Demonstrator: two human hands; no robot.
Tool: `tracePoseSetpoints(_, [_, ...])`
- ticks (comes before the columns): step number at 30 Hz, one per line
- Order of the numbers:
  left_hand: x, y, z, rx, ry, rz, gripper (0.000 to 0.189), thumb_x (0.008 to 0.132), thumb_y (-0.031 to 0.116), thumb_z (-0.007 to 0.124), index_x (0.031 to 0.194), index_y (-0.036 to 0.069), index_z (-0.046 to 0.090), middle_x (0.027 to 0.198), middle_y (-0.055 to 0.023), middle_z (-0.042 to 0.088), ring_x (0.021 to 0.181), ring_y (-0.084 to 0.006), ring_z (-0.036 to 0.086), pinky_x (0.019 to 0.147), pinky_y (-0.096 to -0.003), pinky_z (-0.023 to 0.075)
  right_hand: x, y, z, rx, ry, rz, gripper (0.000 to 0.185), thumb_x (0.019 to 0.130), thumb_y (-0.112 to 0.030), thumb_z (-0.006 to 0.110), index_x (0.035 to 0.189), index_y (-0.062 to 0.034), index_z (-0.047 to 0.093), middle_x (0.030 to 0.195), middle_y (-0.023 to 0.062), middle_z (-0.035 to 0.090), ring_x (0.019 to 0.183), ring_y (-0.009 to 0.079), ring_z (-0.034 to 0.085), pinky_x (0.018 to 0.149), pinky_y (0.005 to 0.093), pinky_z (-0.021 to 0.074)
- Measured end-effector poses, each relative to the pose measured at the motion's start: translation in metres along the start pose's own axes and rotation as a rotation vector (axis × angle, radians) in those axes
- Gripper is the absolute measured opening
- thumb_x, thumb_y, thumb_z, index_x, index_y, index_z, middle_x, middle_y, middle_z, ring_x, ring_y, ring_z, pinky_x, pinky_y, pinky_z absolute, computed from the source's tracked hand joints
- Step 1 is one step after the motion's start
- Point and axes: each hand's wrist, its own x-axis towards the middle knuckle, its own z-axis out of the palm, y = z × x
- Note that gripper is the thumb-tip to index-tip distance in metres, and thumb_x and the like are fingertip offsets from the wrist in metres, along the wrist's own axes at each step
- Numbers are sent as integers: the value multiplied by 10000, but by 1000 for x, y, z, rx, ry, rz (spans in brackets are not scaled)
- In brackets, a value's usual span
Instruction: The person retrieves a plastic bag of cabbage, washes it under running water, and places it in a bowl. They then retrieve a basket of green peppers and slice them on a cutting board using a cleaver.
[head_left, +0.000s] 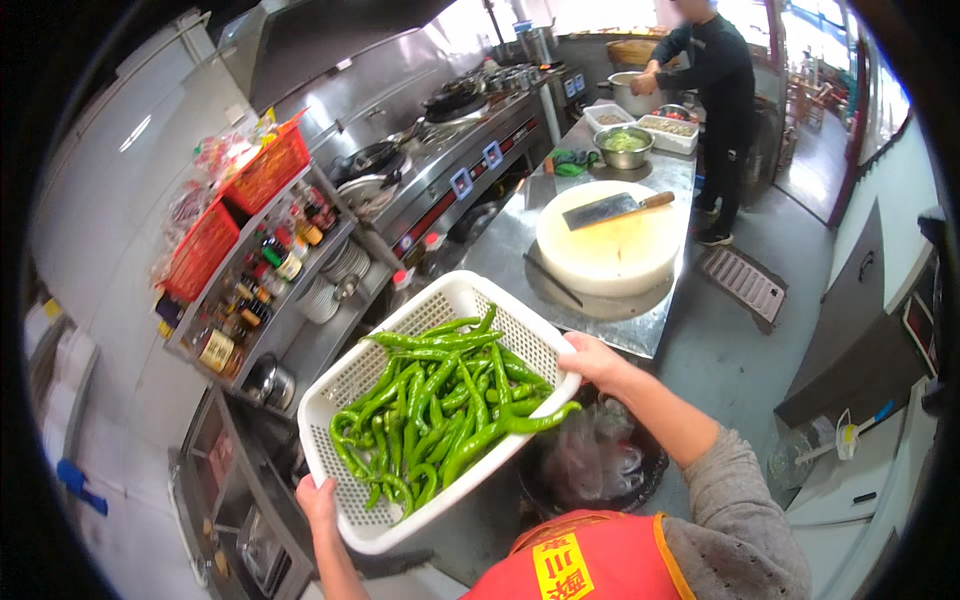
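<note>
A white perforated plastic basket (465, 283) full of long green chili peppers (442, 405) is held up in front of me, tilted. My left hand (321, 504) grips its near left corner, the thumb on the rim. At the opposite end my right hand (596, 361) holds the right edge. Beyond the basket, a thick round cutting board (600, 255) lies on a steel table (637, 326), with a cleaver (611, 210) flat on top. A thin dark rod (553, 280) rests beside the board.
A person in dark clothes (724, 82) stands at the table's far end by a large pot (626, 94). Steel bowl (624, 154) and white trays (671, 142) are near them. Stove (450, 161) and bottle shelves (262, 345) stand left. A lined bin (634, 491) is below the basket.
</note>
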Motion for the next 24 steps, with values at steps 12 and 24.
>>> tracePoseSetpoints(12, [208,-40,224,2,119,43,202,685,66,599,848,-43,553,820,-131,627,732,-228,597,696,-331,453,297,3,-65,-452,509,192,635,803,-522,478,1015,64,601,964,206,619,843,281,606,746,332,463])
tracePoseSetpoints(24, [192,-4,277,-560,-340,-509,270,899,194,473,1099,14,443,933,-116,582,699,-203,601,520,-310,505,179,32,-106,-1538,859,-96,484,771,-342,576,1206,-146,493,1310,160,388,1236,305,332,954,454,278])
